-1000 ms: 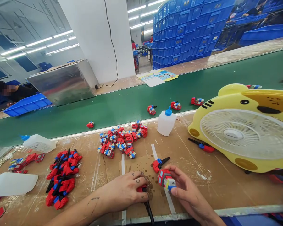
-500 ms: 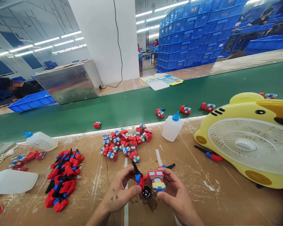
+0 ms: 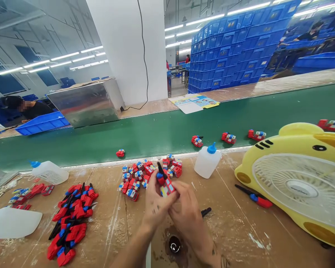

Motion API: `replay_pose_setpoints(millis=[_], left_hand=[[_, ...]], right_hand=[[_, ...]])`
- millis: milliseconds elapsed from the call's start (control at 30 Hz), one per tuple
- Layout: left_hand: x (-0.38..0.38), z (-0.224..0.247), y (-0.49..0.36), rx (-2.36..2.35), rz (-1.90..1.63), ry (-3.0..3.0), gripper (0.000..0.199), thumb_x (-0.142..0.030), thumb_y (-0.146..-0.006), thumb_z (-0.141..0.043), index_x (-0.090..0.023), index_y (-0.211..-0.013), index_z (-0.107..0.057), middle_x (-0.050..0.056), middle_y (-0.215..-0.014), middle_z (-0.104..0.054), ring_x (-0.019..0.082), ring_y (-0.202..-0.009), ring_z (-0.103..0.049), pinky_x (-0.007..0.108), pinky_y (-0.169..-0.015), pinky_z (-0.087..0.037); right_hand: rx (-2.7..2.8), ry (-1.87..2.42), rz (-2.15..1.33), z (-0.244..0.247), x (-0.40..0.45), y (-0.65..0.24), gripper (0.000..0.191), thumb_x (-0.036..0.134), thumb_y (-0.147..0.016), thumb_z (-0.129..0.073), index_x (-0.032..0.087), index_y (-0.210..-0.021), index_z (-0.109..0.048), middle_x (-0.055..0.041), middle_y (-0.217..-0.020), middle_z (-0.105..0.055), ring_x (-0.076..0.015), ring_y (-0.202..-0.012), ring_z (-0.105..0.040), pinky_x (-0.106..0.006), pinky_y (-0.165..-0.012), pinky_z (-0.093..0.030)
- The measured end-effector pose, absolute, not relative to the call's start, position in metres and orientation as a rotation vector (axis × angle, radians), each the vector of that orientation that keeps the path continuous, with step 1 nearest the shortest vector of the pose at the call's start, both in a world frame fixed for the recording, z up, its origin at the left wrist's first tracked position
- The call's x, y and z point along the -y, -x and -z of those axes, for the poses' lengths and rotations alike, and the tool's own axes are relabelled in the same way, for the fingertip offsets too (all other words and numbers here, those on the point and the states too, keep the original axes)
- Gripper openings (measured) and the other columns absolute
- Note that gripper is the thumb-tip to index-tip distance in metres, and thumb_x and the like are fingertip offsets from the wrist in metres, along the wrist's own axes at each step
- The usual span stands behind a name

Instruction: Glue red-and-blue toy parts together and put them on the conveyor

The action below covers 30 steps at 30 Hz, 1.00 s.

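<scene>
My left hand (image 3: 155,203) is closed around a red and blue toy part with a black rod (image 3: 161,176). Pressed against that part is a red, white and yellow toy block (image 3: 169,188), which my right hand (image 3: 187,204) grips from the right side. My fingers hide much of where the two pieces meet. Below my hands, a small round pot of dark liquid (image 3: 174,244) stands on the wet cardboard. A black rod (image 3: 206,211) pokes out beside my right hand, the rest of it hidden. Behind lies a heap of red, white and blue toy blocks (image 3: 134,178).
Red, blue and black toy parts (image 3: 72,219) are piled on the left, near white bottles (image 3: 50,172). A blue-capped bottle (image 3: 208,162) stands beyond my hands. At right sits a yellow animal-shaped fan (image 3: 293,186). Several toys lie on the green conveyor belt (image 3: 150,132).
My hands have come together and lifted away from the dark pot, bringing the two toy pieces from apart into contact. The view has tilted slightly.
</scene>
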State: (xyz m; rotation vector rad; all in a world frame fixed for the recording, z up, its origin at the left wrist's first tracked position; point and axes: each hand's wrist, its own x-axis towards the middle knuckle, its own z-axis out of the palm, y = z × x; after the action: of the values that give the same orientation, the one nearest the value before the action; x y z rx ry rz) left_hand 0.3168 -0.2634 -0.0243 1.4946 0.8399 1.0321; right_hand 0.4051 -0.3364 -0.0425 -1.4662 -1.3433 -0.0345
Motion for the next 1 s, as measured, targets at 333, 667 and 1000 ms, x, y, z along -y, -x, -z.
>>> replay_pose_setpoints(millis=[333, 667, 1000], left_hand=[[0.052, -0.001, -0.466, -1.092, -0.266, -2.401, 0.037, -0.034, -0.09, -0.069, -0.015, -0.12, -0.06, 0.007, -0.112, -0.066, 0.022, -0.098, -0.065, 0.041, -0.087, -0.055], [0.037, 0.037, -0.527, -1.038, 0.187, -2.611, 0.038, -0.035, -0.094, -0.063, -0.017, -0.127, -0.057, 0.01, -0.127, -0.061, 0.025, -0.108, -0.063, 0.046, -0.091, -0.054], [0.058, -0.032, -0.246, -1.128, 0.239, -2.738, 0.038, -0.035, -0.089, -0.065, -0.019, -0.124, -0.062, 0.008, -0.112, -0.07, 0.024, -0.105, -0.065, 0.04, -0.094, -0.049]], right_hand=[[1.484, 1.924, -0.252, 0.073, 0.27, -0.491, 0.048, 0.012, -0.081, -0.064, 0.017, -0.128, -0.057, -0.0149, -0.106, -0.062, -0.0353, -0.095, -0.065, -0.047, -0.082, -0.053], [1.407, 1.843, -0.428, 0.085, 0.284, -0.498, 0.058, 0.012, -0.071, -0.056, 0.019, -0.129, -0.052, -0.01, -0.117, -0.065, -0.028, -0.108, -0.063, -0.039, -0.091, -0.05], [0.6, 1.376, -1.123, 0.08, 0.356, -0.489, 0.049, 0.046, -0.066, -0.082, 0.031, -0.101, -0.051, -0.0005, -0.097, -0.069, -0.0161, -0.056, -0.061, -0.028, -0.046, -0.049]])
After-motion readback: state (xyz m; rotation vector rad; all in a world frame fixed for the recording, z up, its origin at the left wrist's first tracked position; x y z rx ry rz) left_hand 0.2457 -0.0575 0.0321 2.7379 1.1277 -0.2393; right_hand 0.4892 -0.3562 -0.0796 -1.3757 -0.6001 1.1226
